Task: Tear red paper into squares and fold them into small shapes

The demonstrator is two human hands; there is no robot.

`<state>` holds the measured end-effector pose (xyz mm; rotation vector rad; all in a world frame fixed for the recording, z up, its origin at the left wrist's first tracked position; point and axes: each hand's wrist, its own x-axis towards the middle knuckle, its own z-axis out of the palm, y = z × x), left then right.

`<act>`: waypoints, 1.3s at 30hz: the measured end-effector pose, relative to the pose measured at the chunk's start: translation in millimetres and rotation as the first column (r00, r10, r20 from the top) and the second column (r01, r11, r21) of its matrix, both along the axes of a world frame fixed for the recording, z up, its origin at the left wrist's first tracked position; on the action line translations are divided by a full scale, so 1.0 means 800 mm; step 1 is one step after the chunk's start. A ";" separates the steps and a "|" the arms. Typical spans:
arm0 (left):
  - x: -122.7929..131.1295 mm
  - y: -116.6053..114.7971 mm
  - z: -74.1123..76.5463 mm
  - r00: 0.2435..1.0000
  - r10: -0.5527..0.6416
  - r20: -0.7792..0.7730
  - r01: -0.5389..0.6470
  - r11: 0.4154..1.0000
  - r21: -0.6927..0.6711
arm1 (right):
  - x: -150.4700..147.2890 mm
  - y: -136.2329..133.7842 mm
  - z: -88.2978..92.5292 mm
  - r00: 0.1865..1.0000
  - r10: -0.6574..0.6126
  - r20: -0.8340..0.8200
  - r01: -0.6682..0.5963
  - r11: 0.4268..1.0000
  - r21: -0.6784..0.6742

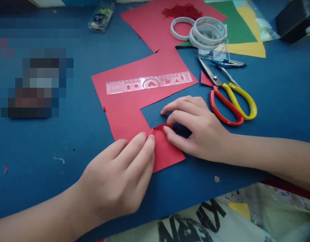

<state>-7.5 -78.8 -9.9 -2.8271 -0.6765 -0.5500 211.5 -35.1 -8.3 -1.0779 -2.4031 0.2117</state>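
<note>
A small piece of red paper lies near the table's front edge, its far edge curled up in a fold. My left hand pinches its left upper corner between fingertips and thumb. On the far side, my right hand grips the raised edge between thumb and forefinger, the other fingers curved above the table. Just beyond, a larger cut sheet of red paper lies flat and runs partly beneath my left fingers. A clear plastic ruler rests on that sheet.
Scissors with red and yellow handles lie beside a blue compass. Behind them are tape rolls, red thread, and green paper over yellow paper. A small clear box stands at the back left.
</note>
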 end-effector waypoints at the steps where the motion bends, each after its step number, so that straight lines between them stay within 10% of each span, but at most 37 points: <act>1: -0.001 0.001 0.001 1.000 -0.011 -0.002 0.011 1.000 0.001 | 0.000 0.001 0.000 1.000 -0.013 0.004 0.013 1.000 -0.025; 14: 0.003 0.011 0.013 1.000 -0.027 0.002 0.027 0.999 -0.030 | 0.009 -0.014 0.004 0.969 0.199 0.147 -0.244 0.860 0.448; 39: -0.001 0.025 0.021 0.996 -0.048 0.072 0.059 0.986 -0.156 | 0.014 -0.009 0.001 0.965 0.176 0.195 -0.222 0.943 0.248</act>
